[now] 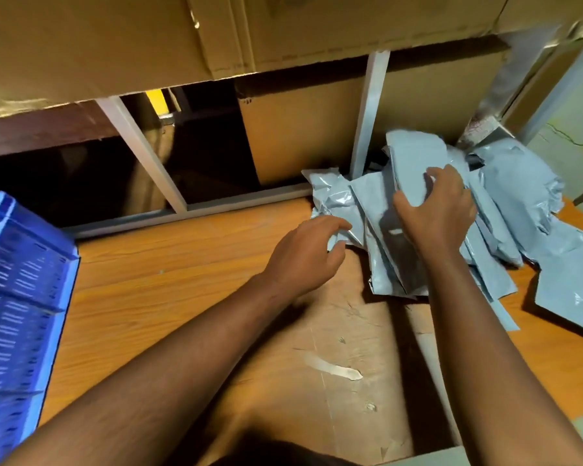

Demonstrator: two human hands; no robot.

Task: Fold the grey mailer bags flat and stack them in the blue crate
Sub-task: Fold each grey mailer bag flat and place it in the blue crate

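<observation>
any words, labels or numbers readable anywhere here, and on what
None can be read.
Grey mailer bags: plain, no print visible.
Blue crate: no lettering visible.
Cardboard boxes: a small dark mark near one top corner, too blurred to read.
Flattened cardboard on the table: only tape scraps and scuffs.

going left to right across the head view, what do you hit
blue crate → bare wooden tabletop → left hand → right hand on the pile of grey mailer bags
</observation>
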